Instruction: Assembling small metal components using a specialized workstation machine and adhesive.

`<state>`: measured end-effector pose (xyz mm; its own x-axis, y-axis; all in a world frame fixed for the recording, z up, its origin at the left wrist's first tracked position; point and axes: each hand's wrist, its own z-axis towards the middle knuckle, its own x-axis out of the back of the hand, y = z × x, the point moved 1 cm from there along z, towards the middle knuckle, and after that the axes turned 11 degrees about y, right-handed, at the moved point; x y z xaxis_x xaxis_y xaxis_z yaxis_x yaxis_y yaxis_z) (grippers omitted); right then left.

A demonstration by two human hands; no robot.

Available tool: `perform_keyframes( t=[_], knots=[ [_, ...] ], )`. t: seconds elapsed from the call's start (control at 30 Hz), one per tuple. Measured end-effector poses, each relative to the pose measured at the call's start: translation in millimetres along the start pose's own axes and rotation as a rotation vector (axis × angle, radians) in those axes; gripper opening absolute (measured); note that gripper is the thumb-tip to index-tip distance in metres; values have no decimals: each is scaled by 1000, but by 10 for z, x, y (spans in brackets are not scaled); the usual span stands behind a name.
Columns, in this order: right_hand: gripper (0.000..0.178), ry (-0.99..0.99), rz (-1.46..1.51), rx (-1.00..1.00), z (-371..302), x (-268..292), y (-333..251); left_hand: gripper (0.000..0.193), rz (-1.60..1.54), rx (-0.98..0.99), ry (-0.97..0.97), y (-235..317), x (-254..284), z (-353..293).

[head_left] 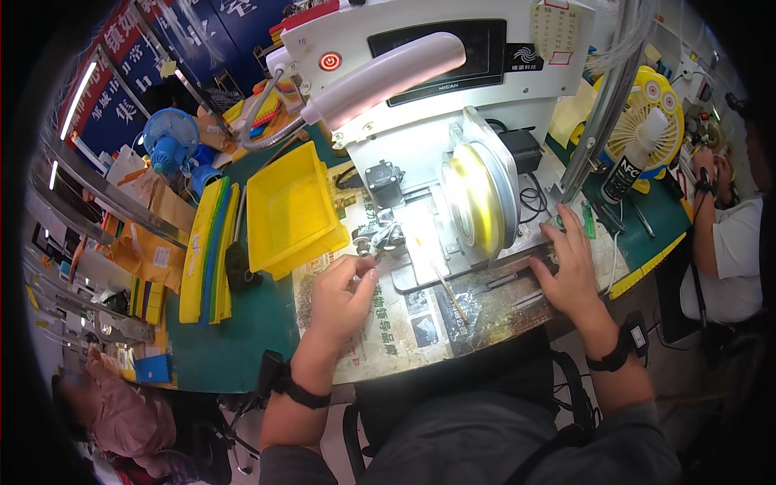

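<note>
While a white lamp (388,77) lights a machine (404,137) at upper center, a person's left hand (339,299) curls its fingers near a metal clamp (381,233), left of a round wheel (478,202); whether they grip anything cannot be told. Right of center, the right hand (572,271) spreads its fingers wide above the bench (250,352). A yellow tray (291,214) sits center left.

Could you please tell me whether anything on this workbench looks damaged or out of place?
The printed covering in front of the machine looks worn and grimy, with dark brownish stains toward the right hand. No spill is evident.
</note>
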<state>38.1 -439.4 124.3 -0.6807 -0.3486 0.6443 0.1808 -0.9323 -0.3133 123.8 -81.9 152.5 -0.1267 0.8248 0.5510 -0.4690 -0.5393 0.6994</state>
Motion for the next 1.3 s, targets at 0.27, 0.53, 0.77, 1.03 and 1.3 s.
perform_keyframes(
  t=[0.27, 0.53, 0.77, 1.03, 1.3],
  knots=[
    [54, 1, -4, 5, 5, -2, -13, 14, -9, 14, -15, 37, 18, -8],
    [52, -9, -18, -2, 2, -5, -2, 15, -17, -18, -16, 72, 19, 17],
    [52, -6, -8, 6, 6, -15, -19, 14, -13, -14, -9, 59, 23, -8],
    [51, -12, -15, -2, -5, 3, -9, 12, -16, -18, -15, 110, 34, -6],
    [33, 70, 81, 110, 23, 102, -116, 23, -345, 151, 202, 31, 273, 120]
  ],
)
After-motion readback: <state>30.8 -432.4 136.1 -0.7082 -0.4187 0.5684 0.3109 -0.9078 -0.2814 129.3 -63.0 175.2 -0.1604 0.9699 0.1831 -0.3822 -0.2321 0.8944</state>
